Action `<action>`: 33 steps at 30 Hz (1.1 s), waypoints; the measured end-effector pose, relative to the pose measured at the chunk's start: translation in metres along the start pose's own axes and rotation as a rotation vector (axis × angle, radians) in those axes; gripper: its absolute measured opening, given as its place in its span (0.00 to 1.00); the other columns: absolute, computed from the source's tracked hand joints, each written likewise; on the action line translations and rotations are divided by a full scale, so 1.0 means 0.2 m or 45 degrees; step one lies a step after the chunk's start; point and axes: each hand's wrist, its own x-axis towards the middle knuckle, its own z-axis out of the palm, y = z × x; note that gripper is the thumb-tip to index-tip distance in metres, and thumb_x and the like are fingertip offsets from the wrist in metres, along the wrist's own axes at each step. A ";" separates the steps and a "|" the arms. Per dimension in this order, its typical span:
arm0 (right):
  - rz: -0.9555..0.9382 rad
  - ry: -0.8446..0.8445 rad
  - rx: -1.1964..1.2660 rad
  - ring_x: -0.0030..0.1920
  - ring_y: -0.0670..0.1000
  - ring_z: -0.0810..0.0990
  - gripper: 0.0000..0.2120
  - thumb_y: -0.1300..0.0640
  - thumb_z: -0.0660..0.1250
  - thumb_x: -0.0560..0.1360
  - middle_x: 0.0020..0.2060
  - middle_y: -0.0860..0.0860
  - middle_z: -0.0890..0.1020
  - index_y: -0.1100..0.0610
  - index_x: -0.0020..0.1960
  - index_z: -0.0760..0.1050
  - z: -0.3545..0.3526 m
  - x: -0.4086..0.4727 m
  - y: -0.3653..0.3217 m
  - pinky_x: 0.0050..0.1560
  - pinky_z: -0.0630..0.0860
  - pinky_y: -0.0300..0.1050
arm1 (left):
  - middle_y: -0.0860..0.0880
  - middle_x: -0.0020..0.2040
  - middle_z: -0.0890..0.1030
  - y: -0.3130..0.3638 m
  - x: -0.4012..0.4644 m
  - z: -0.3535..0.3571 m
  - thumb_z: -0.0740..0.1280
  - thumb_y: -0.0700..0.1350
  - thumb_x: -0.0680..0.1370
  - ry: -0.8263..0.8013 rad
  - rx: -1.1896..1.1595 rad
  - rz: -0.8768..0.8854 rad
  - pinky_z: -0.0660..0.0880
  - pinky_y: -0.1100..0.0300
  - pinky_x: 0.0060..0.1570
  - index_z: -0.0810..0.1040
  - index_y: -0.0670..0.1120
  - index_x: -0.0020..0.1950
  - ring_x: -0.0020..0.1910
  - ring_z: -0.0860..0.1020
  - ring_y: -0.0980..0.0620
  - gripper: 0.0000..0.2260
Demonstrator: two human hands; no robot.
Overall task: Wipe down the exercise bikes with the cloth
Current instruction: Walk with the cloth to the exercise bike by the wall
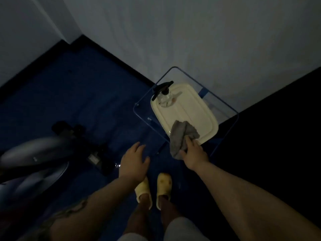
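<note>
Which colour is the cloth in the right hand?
Grey; the cloth shows in the head view, gripped by the right hand.

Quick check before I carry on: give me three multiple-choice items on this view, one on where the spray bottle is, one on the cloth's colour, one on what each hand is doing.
1. Where does the spray bottle stand?
A. On the floor by the bike
B. On the far end of the cream tray
C. In the left hand

2. What colour is the cloth?
A. Grey
B. Red
C. Yellow

3. What are the hands doing?
A. Both hold the cloth
B. Both are empty
C. The right hand grips the cloth; the left hand is open and empty

Answers: 1 B, the bottle sits at the tray end farthest from the person. 2 A, the cloth reads grey against the cream tray. 3 C, only the right fingers close on the cloth.
</note>
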 end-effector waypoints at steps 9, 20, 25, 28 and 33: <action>-0.061 0.210 0.121 0.52 0.54 0.77 0.04 0.60 0.65 0.77 0.51 0.56 0.80 0.59 0.51 0.76 0.12 0.09 -0.06 0.49 0.76 0.46 | 0.50 0.77 0.61 -0.01 -0.05 0.15 0.61 0.49 0.78 -0.092 -0.080 -0.196 0.61 0.52 0.72 0.64 0.50 0.74 0.74 0.62 0.49 0.24; -0.752 0.347 -0.255 0.50 0.53 0.75 0.08 0.52 0.67 0.76 0.49 0.53 0.76 0.55 0.50 0.77 0.14 -0.27 -0.41 0.44 0.74 0.48 | 0.50 0.77 0.60 -0.33 -0.56 -0.03 0.60 0.50 0.79 0.144 -0.320 -0.646 0.62 0.52 0.71 0.64 0.49 0.74 0.73 0.62 0.48 0.23; -1.141 0.199 -0.403 0.50 0.52 0.75 0.09 0.50 0.66 0.76 0.49 0.50 0.75 0.53 0.53 0.76 0.33 -0.48 -0.67 0.43 0.72 0.44 | 0.48 0.77 0.58 -0.55 -0.93 -0.03 0.59 0.49 0.80 0.294 -0.483 -0.952 0.62 0.52 0.71 0.62 0.47 0.75 0.74 0.61 0.47 0.24; -1.386 0.080 -0.518 0.49 0.48 0.73 0.16 0.51 0.65 0.77 0.48 0.47 0.73 0.52 0.63 0.73 0.51 -0.64 -0.84 0.45 0.69 0.40 | 0.49 0.77 0.59 -0.66 -1.15 -0.04 0.59 0.48 0.79 0.468 -0.599 -1.051 0.62 0.52 0.70 0.63 0.48 0.74 0.73 0.62 0.47 0.23; -1.709 -0.037 -0.734 0.49 0.48 0.73 0.14 0.50 0.65 0.77 0.49 0.47 0.73 0.51 0.61 0.73 0.89 -0.99 -1.09 0.47 0.72 0.43 | 0.50 0.76 0.60 -0.86 -1.61 0.04 0.60 0.49 0.79 0.739 -0.730 -1.187 0.63 0.54 0.70 0.65 0.49 0.73 0.72 0.64 0.48 0.22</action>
